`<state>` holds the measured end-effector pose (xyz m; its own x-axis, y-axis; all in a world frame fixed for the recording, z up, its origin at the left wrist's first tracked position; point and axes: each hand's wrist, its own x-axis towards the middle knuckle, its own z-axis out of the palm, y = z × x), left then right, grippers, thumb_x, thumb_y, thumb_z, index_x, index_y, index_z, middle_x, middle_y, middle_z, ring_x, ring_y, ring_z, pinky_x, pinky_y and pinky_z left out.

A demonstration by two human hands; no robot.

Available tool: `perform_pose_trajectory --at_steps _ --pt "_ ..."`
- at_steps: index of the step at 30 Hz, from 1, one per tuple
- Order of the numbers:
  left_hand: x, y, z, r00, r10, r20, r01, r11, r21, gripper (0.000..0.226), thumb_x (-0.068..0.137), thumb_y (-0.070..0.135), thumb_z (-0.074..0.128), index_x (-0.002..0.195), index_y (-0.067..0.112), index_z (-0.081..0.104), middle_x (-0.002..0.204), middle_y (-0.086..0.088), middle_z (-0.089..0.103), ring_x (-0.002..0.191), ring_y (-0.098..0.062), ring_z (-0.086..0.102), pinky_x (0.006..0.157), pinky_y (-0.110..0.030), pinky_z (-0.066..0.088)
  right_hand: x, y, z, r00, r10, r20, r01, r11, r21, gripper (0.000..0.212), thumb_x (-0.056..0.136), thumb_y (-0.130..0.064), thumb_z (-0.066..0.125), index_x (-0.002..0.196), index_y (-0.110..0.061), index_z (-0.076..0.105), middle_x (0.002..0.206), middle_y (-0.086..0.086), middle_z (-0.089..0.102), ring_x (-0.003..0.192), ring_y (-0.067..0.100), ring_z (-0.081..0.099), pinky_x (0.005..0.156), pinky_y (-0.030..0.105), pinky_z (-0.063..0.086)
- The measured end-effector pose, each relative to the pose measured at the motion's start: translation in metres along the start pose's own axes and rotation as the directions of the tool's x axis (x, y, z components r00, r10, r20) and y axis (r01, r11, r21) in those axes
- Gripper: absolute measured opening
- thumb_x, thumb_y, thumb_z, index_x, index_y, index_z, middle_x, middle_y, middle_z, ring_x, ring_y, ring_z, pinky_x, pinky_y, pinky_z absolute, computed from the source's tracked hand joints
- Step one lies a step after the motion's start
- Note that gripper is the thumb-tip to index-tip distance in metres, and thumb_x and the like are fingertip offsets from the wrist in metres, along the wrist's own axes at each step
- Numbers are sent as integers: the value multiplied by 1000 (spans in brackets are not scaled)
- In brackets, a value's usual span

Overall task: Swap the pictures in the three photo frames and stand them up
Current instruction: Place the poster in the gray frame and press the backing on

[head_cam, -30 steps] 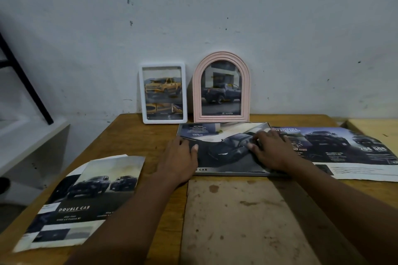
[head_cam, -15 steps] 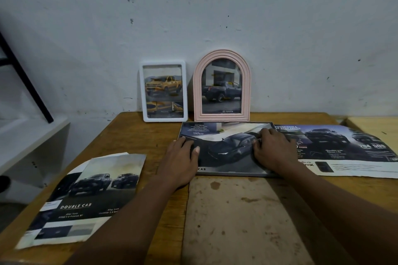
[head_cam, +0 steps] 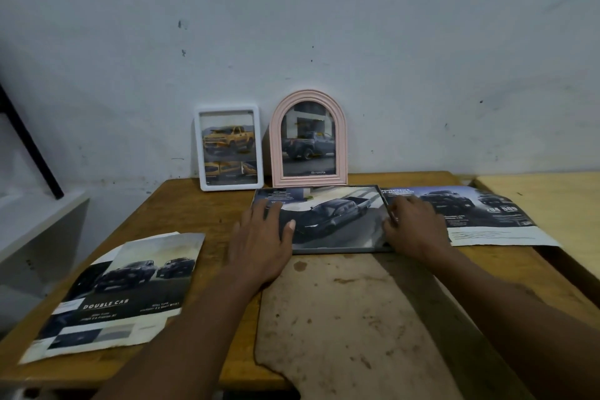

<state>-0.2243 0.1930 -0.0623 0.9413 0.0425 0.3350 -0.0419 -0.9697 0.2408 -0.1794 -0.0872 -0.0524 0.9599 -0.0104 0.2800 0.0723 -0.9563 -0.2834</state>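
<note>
A white rectangular frame (head_cam: 228, 147) with a yellow truck picture stands upright against the wall. Beside it on the right stands a pink arched frame (head_cam: 308, 139) holding a grey truck picture. A dark thin-edged frame (head_cam: 337, 219) with a dark car picture lies flat on the table in front of them. My left hand (head_cam: 261, 237) rests flat on its left side, fingers spread. My right hand (head_cam: 412, 224) sits at its right edge, fingertips curled onto the frame's border.
A car brochure sheet (head_cam: 130, 286) lies at the table's left front. Another printed sheet (head_cam: 470, 214) lies right of the flat frame. A worn patch (head_cam: 341, 318) covers the wooden table (head_cam: 194, 211) near me. A second table (head_cam: 552, 201) adjoins on the right.
My right hand slid rightward off the picture to the flat frame's right edge. My left hand stayed on the left side. The two standing frames have not moved.
</note>
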Motion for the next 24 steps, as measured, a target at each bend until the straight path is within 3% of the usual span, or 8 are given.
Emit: perform_pose_trajectory --at_steps 4,8,12,17,20,24 --pt "-28 20 -6 999 -40 -9 40 997 72 61 102 59 27 153 25 30 155 -6 34 132 -27 45 102 -45 41 -46 24 -13 999 22 -41 -23 999 -28 41 92 -44 55 127 -21 53 131 8 57 119 30 52 94 47 47" --pt "-62 30 -8 999 -36 21 33 989 142 64 101 59 28 153 21 30 154 -10 35 123 -29 54 96 -45 49 -85 41 -22 998 13 -67 -18 997 -76 36 92 -42 52 122 -21 53 120 7 60 102 28 59 80 40 50" --pt "-89 39 -7 998 -34 54 30 997 73 62 99 56 37 151 23 30 152 -8 35 124 -29 53 93 -45 52 -109 40 -18 997 2 -75 -10 993 -116 40 95 -43 48 127 -20 49 128 7 57 108 30 56 80 42 51" --pt "-110 39 -3 998 22 66 -15 996 -91 59 92 52 52 146 35 36 150 3 35 128 -29 46 103 -47 44 -120 35 -11 998 29 -60 -25 998 60 35 92 -49 48 121 -30 52 117 0 63 106 31 49 85 45 47" --pt "-117 33 -1 996 80 -37 -86 975 -206 51 88 48 55 137 34 51 136 10 45 123 -24 45 102 -40 42 -124 34 -14 989 -12 -146 47 970 238 26 89 -37 58 113 -27 59 102 -2 67 95 24 55 90 42 41" --pt "-112 23 -5 974 115 -196 -154 968 -199 37 85 46 52 116 32 64 120 13 57 122 -22 46 97 -39 47 -128 30 -21 958 -48 -282 144 933 330 7 87 -26 64 93 -26 66 93 -7 67 86 17 57 89 36 32"
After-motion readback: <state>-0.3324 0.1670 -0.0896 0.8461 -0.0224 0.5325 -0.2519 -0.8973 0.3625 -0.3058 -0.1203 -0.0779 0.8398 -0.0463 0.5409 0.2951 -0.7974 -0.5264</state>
